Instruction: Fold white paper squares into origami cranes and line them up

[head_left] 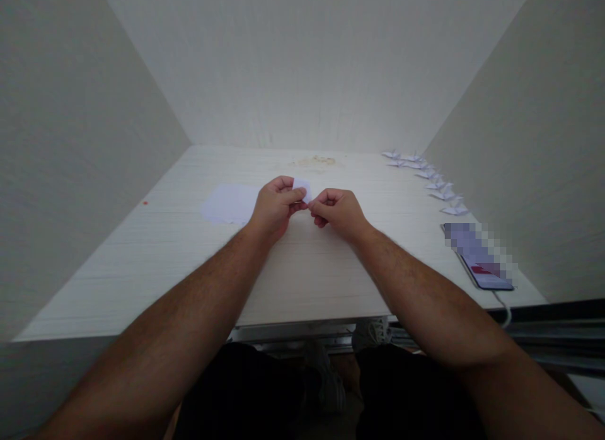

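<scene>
A small folded piece of white paper is held up over the middle of the table. My left hand pinches it between thumb and fingers. At the paper's lower right corner, my right hand has its thumb and index finger pressed together on the edge. Fingers cover much of the paper, so its exact shape is hard to tell. Flat white paper sheets lie on the table just left of my left hand, partly hidden behind it.
Several white folded paper cranes line the table's right side. Near them lies a phone with a white cable. Pale walls enclose the white table on three sides. A brownish stain marks the back, and a small orange speck the left.
</scene>
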`<control>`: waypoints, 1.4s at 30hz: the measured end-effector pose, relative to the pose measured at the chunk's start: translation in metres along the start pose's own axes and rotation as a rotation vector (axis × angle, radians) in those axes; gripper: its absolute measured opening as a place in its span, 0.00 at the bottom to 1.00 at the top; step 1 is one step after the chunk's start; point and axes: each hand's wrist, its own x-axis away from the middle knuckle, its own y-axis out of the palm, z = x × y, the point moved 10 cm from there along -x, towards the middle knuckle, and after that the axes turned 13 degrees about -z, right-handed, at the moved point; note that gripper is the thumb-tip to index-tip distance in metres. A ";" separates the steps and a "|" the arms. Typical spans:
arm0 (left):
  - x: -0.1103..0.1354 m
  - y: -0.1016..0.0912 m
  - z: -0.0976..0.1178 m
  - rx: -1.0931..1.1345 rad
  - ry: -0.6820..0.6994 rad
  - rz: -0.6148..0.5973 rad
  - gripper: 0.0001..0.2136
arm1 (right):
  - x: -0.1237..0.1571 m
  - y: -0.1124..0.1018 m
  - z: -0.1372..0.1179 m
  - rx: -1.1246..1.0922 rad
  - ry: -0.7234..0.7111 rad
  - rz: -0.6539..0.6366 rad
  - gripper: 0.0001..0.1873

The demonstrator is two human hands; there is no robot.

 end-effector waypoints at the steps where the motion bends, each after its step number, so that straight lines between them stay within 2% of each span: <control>1: 0.000 0.000 0.000 0.000 0.001 -0.001 0.12 | 0.000 0.000 -0.002 0.020 -0.009 0.005 0.09; 7: -0.001 0.000 -0.001 -0.002 0.015 0.001 0.11 | 0.001 0.000 -0.010 0.083 -0.074 0.018 0.09; 22: 0.000 0.005 0.000 -0.041 0.026 -0.024 0.14 | 0.002 -0.006 -0.010 0.129 -0.067 0.074 0.09; 29: 0.001 0.015 0.002 -0.046 0.065 -0.111 0.16 | 0.003 -0.006 -0.013 0.177 -0.097 0.108 0.13; 36: 0.001 0.010 0.003 -0.103 0.070 -0.055 0.16 | 0.006 -0.001 -0.020 0.364 -0.140 0.138 0.18; 42: 0.001 0.007 0.004 -0.046 0.089 -0.021 0.16 | 0.005 0.000 -0.020 0.398 -0.143 0.148 0.17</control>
